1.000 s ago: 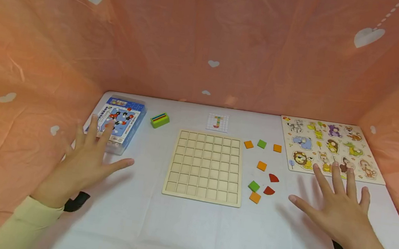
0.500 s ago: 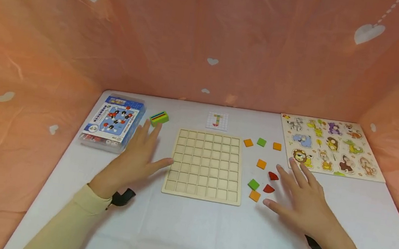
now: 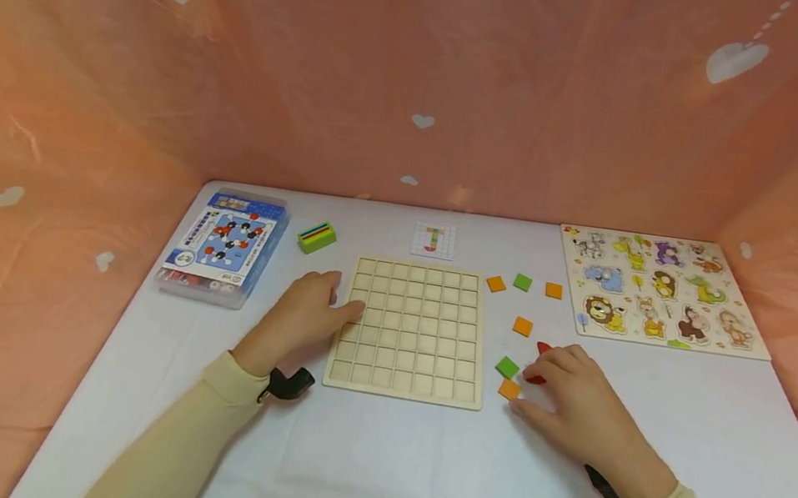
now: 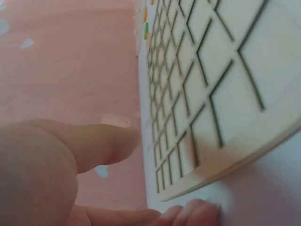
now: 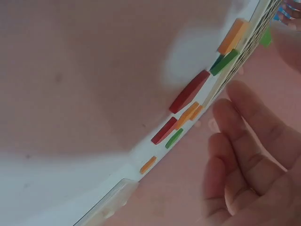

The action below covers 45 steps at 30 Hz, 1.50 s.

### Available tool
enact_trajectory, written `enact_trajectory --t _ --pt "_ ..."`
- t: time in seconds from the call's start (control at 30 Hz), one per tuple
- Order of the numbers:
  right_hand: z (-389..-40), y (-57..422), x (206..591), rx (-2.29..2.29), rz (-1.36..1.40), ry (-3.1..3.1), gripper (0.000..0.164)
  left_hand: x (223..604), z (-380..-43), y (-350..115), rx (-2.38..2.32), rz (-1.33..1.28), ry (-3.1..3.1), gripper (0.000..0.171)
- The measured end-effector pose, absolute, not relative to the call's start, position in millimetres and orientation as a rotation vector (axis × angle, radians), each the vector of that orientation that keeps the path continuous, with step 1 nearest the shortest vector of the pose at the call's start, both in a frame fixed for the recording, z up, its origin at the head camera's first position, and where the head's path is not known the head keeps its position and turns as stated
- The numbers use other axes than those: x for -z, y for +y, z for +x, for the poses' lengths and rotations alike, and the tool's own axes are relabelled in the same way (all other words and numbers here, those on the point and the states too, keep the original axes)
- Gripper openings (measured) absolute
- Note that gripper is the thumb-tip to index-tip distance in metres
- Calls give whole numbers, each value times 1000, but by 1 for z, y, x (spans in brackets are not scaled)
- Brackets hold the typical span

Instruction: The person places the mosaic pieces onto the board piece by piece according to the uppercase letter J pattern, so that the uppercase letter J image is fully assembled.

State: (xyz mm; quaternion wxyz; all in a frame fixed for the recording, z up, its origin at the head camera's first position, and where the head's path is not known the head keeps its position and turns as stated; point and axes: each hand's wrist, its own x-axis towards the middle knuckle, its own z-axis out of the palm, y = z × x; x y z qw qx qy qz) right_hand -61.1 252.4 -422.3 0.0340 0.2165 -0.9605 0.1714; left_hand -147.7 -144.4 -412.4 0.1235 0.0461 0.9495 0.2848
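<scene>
A square wooden grid board (image 3: 411, 330) lies mid-table. My left hand (image 3: 303, 316) is at its left edge, thumb over the rim and fingers bent low beside it; in the left wrist view the thumb (image 4: 106, 146) stands off the board's surface. On the right, my right hand (image 3: 578, 407) hovers over the loose tiles with bent, spread fingers and nothing between them. Under its fingertips are two red quarter-circle pieces, one a red piece (image 3: 543, 349) partly covered. A green tile (image 3: 508, 368) and an orange tile (image 3: 510, 390) lie by the thumb and index finger.
Further back are another orange tile (image 3: 522, 327) and several more tiles. A pattern card (image 3: 434, 240) lies behind the board. At left stand a boxed molecule set (image 3: 221, 247) and a green block (image 3: 316, 237); at right lies an animal puzzle (image 3: 661, 292).
Both hands have come inward from the sides and lowered. The left has reached the board's left edge, the right the red pieces, its fingers bending. The tiles and board stay put.
</scene>
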Motion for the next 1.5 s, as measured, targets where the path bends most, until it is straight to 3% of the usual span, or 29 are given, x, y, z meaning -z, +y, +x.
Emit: enact_trajectory --t 0.13,0.4,1.03,1.5 --pt "-62 250 423 -493 661 -2966 28 414 -149 -143 -840 118 2743 39" --pt "-62 245 429 -472 689 -2974 24 418 -149 -143 -850 103 2733 62" --pt "-67 236 427 -496 773 -2951 16 425 -152 -154 -928 22 2713 55" --pt "-140 159 415 -737 793 -2972 17 426 -160 -152 -1002 -1 2635 50"
